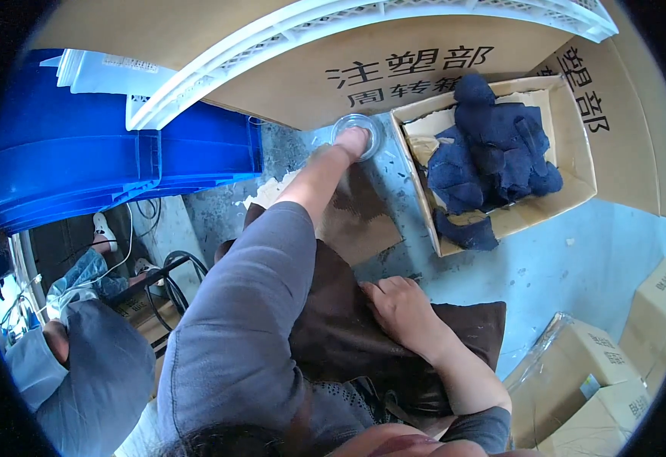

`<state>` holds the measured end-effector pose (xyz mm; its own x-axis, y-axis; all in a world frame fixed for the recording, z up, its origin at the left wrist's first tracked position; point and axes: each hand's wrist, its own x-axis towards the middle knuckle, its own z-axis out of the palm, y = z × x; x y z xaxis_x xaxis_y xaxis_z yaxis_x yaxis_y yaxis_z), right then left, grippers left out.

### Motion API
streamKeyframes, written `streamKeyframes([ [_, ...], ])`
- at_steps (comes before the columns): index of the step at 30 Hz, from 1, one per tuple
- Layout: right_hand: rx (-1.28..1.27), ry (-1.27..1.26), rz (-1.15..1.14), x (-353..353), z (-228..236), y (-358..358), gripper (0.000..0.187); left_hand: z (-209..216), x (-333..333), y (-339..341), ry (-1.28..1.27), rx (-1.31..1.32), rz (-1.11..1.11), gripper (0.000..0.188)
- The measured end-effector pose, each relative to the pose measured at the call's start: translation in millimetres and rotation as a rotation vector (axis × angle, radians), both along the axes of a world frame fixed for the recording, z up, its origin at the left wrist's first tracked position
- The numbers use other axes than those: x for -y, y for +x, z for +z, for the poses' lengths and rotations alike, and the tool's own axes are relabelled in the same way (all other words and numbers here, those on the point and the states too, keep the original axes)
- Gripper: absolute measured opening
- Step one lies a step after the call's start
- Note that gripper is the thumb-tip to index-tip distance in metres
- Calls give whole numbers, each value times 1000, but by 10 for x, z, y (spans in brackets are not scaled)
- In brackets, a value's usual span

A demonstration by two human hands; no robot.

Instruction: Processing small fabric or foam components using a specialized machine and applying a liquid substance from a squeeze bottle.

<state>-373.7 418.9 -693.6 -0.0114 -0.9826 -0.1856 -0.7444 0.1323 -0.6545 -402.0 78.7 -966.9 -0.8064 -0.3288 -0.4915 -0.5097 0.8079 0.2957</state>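
My left arm, in a grey sleeve, stretches forward to a clear round tub on the floor. My left hand is down inside its rim, and its fingers are hidden there. My right hand rests on my knee over a dark brown apron, holding nothing, its thumb apart and its fingers bent over the edge. Ahead to the right stands an open cardboard box with dark blue pieces of soft-looking material piled inside; one piece hangs near its front edge.
Large cardboard panels stand behind, under a white plastic crate edge. A big blue container is at left. Flattened brown cardboard lies on the floor. Another seated person is at left; taped cartons stand at right.
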Motion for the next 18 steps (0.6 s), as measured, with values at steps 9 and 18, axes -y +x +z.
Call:
streamKeyframes([
  [9,-17,-12,7,21,16,-6,34,269,5,-43,-64,96,127,25],
  [18,-21,-36,1,2,55,13,32,507,-11,-40,12,28,37,22],
])
